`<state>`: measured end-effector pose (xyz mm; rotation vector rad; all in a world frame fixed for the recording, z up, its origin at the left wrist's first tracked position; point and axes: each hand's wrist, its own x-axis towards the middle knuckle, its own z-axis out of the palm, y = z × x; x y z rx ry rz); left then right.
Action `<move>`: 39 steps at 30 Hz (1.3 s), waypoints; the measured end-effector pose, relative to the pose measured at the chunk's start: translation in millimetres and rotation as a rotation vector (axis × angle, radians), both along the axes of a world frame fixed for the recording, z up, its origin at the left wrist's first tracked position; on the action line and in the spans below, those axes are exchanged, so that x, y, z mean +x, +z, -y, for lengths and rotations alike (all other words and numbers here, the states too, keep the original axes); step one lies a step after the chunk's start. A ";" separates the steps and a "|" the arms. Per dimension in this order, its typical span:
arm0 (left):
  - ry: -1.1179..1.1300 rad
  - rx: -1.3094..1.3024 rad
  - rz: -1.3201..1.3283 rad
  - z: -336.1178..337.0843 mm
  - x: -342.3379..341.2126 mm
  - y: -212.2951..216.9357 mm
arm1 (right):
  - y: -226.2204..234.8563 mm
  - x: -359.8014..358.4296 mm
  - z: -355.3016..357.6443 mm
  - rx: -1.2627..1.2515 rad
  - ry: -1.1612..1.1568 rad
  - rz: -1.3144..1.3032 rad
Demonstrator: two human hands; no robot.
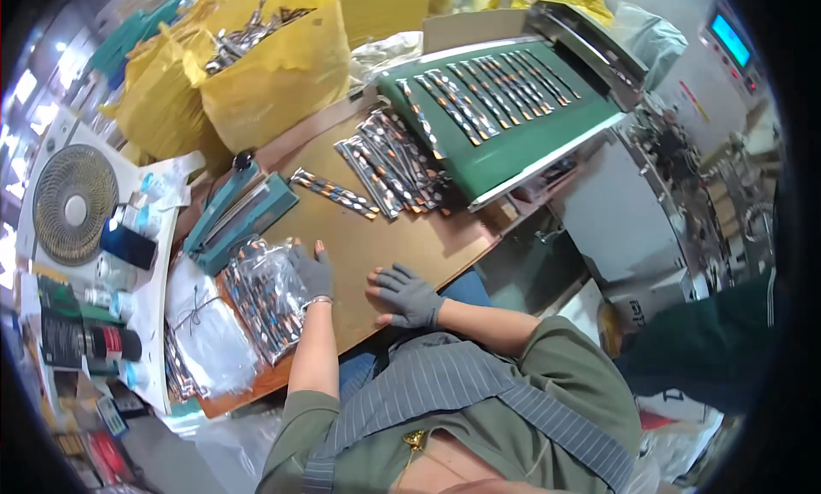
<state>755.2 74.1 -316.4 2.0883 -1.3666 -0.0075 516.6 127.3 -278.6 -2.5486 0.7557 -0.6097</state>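
My left hand (313, 272), in a grey glove with bare fingertips, lies against the right side of a clear plastic bag (267, 293) full of slim strips patterned black, white and orange. Its fingers point away from me and look stretched out. My right hand (407, 297), gloved the same way, rests spread on the brown tabletop (368, 272) and holds nothing. Beyond the hands a few loose strips (335, 194) lie side by side. Farther off to the right is a bigger pile of such strips (395, 165).
A teal bag sealer (239, 212) stands behind the bag. Empty-looking clear bags (209, 323) lie at the left, beside a white fan (75, 199). A green conveyor belt (522, 139) carries rows of strips. Yellow sacks (274, 83) stand at the back.
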 end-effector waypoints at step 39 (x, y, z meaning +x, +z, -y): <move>-0.227 0.020 -0.176 61.9 -30.3 20.4 | 106.2 -14.5 203.1 0.009 -0.555 -0.174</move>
